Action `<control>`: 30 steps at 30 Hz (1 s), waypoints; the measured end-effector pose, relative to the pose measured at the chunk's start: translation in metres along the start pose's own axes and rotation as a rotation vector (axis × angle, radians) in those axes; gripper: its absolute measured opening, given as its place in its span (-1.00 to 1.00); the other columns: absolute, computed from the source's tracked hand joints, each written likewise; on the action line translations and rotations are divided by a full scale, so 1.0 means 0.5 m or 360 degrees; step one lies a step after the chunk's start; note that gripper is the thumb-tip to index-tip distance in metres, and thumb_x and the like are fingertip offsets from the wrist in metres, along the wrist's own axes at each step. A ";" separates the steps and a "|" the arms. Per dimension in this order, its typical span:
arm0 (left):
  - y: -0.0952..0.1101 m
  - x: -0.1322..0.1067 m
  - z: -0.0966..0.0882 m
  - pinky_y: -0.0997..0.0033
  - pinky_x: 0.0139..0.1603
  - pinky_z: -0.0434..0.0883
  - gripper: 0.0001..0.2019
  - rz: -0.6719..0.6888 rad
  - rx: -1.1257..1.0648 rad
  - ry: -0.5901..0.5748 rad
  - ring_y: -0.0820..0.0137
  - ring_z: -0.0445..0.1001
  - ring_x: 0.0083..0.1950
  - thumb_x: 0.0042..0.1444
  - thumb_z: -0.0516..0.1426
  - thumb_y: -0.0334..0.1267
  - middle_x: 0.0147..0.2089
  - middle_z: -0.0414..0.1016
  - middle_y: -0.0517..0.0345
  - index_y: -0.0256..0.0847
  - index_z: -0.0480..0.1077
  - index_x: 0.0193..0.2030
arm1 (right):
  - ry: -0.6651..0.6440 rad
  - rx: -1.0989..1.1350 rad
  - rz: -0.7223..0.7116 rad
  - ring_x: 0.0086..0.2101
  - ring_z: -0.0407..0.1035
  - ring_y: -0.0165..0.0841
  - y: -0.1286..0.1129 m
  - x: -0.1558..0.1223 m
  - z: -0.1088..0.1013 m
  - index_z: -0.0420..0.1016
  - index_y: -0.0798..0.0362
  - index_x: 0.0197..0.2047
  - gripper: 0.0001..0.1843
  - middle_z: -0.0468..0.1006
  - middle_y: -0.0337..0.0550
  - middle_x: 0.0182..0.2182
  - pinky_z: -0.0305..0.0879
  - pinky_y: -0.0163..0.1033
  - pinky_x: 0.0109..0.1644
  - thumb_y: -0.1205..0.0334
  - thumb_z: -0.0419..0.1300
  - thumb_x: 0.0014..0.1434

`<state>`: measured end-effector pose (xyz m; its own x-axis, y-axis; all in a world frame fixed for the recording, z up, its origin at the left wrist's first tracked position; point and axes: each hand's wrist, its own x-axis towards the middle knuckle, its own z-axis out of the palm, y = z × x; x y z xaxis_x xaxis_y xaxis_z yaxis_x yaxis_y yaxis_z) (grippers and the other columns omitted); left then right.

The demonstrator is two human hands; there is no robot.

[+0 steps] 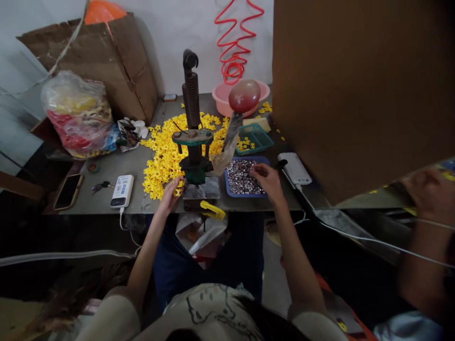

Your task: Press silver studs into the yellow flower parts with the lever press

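Three hands are showing: the person's two at the bench, and a co-worker's blurred hand (432,194) reaching in at the right edge of the frame. The person's left hand (170,195) is resting at the near edge of one heap of many yellow plastic flowers (164,161), too many to count. Its fingers (179,183) are pressed together, pinching one flower (177,190) just beside the base of a single hand press (194,156). That forearm is angling up from the lower centre-left. The right hand (266,182) is hanging over one blue tray (245,195) of small shiny studs (241,176), with the wrist bent downward and the forearm rising from the lower centre-right. Its fingertips (253,171) are drawn together at the studs, but whether they are pinching one is too small to tell.

The press is carrying one red ball knob (244,95) on its lever. One green mesh basket (254,139) is sitting behind the tray, and one pink basin (222,102) is standing at the top centre. Two white power banks are lying on the bench, one (122,191) at the left and one (295,168) at the right, and one phone (68,192) is lying at the far left.
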<state>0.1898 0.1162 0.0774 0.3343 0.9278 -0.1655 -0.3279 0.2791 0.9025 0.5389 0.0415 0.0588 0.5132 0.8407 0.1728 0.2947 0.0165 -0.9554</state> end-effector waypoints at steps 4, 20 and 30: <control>-0.018 -0.010 -0.020 0.51 -0.56 0.18 -0.39 0.0226 0.0554 -0.0056 0.51 0.27 -0.58 0.03 0.24 0.22 -0.48 0.38 0.23 -0.23 0.40 0.03 | -0.0035 0.0089 0.0057 -0.33 0.48 -0.27 0.001 -0.003 0.000 0.51 0.07 -0.32 -0.65 0.58 -0.09 -0.36 0.47 -0.12 -0.16 0.00 0.33 -0.11; -0.021 -0.040 -0.026 0.44 -0.46 0.27 -0.53 0.0447 0.1296 0.0064 0.45 0.31 -0.51 0.19 0.12 0.17 -0.40 0.37 0.20 -0.20 0.23 -0.02 | -0.0025 -0.0044 -0.0038 -0.34 0.50 -0.24 -0.068 -0.032 0.021 0.56 0.06 -0.34 -0.76 0.62 -0.07 -0.37 0.42 -0.14 -0.19 0.08 0.28 -0.03; -0.037 -0.093 0.042 0.45 -0.32 0.36 -0.60 0.0751 0.1576 0.0081 0.45 0.37 -0.40 0.01 0.36 -0.12 -0.23 0.51 0.12 -0.19 0.48 -0.03 | -0.0486 0.0438 0.0076 -0.35 0.52 -0.25 -0.171 -0.183 0.171 0.56 0.06 -0.40 -0.77 0.64 -0.08 -0.38 0.42 -0.18 -0.21 0.05 0.32 0.01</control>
<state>0.1988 0.0626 0.0765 0.3176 0.9046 0.2845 0.4491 -0.4077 0.7950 0.3979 0.0095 0.1040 0.2461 0.9653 0.0876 0.0288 0.0830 -0.9961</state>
